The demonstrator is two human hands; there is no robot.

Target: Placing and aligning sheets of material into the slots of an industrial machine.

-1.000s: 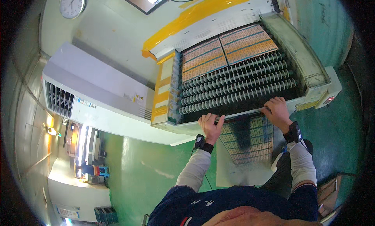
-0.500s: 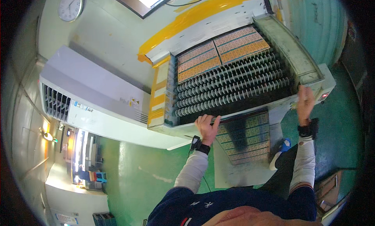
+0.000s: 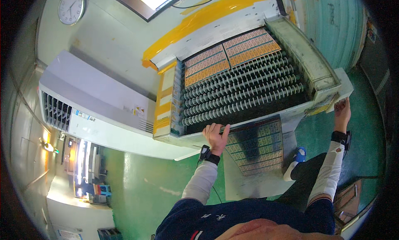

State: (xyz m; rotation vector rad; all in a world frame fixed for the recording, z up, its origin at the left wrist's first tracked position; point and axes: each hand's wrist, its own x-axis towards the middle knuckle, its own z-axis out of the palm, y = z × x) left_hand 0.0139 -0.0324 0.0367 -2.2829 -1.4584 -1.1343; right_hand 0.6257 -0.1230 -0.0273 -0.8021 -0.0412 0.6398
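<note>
Roller machine [image 3: 309, 53] takes up the middle of the view, set against a pale wall [image 3: 120, 45], with a shiny green floor [image 3: 162, 186] all around it. Yellow tape [image 3: 199, 30] runs along its back and there's more down its left side. Round clock [image 3: 71, 7] up in the corner, part of a screen [image 3: 145, 3] at the top, and a blue stool [image 3: 105, 190] way off to the left.

Hands: the left hand [image 3: 215, 138] is at the front rim, fingers bent over the edge and thumb spread away from them. Can't tell if it's really gripping or just resting there. The right hand [image 3: 342, 112] is out at the right corner, fingers bent up against the underside of a small white box [image 3: 344, 85]. They hide whatever they're on, so no clue whether they're squeezing anything.

Two printed panels [image 3: 251, 47] lie side by side toward the back of the rollers [image 3: 245, 101], and the front rows are bare. Another panel [image 3: 266, 146] sits below the front rim, over a grey board [image 3: 241, 188], with a dark patch across it. A big white cabinet [image 3: 99, 103] with vents crowds the left side, and a blue shoe [image 3: 300, 154] is just beside the board. The front rim stands between the left palm and the rollers.
</note>
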